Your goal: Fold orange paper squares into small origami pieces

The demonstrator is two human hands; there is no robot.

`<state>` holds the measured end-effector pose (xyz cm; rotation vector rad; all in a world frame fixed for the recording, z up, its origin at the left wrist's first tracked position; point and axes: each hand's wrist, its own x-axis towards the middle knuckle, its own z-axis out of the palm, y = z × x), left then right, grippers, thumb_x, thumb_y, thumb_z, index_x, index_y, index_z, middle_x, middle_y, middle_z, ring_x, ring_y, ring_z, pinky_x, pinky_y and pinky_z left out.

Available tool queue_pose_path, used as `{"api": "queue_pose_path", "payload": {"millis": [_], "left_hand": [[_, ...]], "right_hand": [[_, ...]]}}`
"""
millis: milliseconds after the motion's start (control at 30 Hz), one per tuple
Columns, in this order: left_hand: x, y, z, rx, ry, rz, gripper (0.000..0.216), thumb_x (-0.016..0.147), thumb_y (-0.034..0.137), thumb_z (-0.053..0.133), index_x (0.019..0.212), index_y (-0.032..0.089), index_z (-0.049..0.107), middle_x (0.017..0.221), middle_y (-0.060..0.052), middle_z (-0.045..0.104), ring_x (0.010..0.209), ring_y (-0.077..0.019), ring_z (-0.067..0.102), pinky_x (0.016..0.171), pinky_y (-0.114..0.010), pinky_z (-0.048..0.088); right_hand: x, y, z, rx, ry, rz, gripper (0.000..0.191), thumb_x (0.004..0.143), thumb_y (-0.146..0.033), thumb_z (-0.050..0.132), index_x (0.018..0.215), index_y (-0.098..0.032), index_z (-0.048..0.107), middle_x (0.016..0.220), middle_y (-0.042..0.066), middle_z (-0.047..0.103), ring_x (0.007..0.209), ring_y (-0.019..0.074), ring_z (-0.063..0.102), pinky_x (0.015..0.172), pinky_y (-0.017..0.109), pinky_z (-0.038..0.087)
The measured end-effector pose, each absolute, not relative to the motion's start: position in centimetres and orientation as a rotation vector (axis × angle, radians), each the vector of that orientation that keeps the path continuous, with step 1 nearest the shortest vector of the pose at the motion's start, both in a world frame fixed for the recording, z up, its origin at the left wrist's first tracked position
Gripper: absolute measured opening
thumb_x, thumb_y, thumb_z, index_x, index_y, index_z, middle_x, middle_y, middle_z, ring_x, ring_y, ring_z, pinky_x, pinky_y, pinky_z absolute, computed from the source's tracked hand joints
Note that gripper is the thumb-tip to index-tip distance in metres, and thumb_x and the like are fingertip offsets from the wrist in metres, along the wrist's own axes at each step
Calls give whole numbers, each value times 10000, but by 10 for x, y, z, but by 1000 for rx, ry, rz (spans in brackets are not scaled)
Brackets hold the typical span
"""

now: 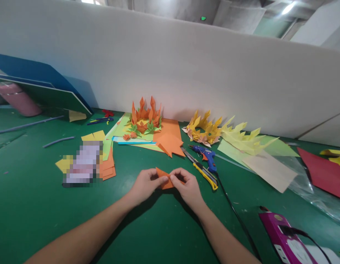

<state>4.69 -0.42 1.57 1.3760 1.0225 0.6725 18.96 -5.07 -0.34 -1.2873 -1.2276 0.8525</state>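
Observation:
A small folded piece of orange paper lies between my two hands on the green table. My left hand pinches its left side, fingers curled. On the other side my right hand pinches the right edge with thumb and fingertips. The paper is partly hidden by my fingers.
Just right of my hands lie a yellow utility knife and a blue glue gun with a black cord. Folded orange paper flowers, yellow ones, loose coloured sheets and a white partition stand behind. A purple box sits near right.

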Motion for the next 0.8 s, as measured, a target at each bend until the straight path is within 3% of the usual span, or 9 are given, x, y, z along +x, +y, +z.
{"api": "queue_pose_path", "payload": {"millis": [300,500,667,800], "left_hand": [[48,-2,18,1041,906,820,296,581,377,734,673,147,571,605,46,559,548,-80,480,550,-207,384],[47,-3,21,900,918,807,335,542,375,758,695,162,550,667,42,582,622,-99,537,621,-240,453],[49,-5,23,914,882,814,365,547,402,763,708,162,540,685,32,605,634,-103,558,624,-244,475],[50,-5,19,965,869,870,409,554,365,762,795,180,488,669,36,613,599,-108,578,588,-238,465]], "right_hand": [[192,-54,-5,-1304,-1383,519,163,751,-230,602,912,-204,603,852,44,643,774,178,600,667,295,496],[194,-55,-4,-1289,-1553,274,96,799,-228,596,889,-235,630,869,53,658,805,202,589,689,341,476],[195,-56,0,-1294,-1562,130,89,786,-207,603,848,-249,652,930,55,643,891,223,577,794,396,443],[194,-55,1,-1287,-1540,249,49,754,-197,626,723,-234,628,813,36,622,812,208,569,758,368,440]]}}
